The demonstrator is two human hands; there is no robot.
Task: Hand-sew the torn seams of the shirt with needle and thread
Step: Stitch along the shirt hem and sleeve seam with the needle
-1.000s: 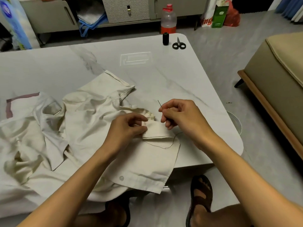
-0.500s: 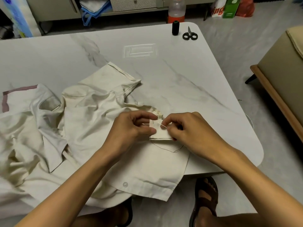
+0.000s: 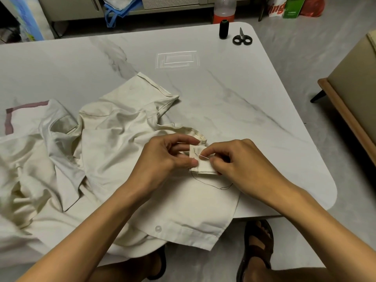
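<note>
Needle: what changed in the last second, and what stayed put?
The right hand, pinching the thin steel needle, came down from beside the fabric and laid the tip on the folded cream shirt seam. The left hand kept pinching that fold. Black thread spool and black scissors stayed at the far corner of the marbled white table.

Left hand [image 3: 164, 159] pinching shirt [image 3: 122, 139] between thumb and forefinger, right hand [image 3: 242, 165] pinching needle [image 3: 202, 156], hands close together
</note>
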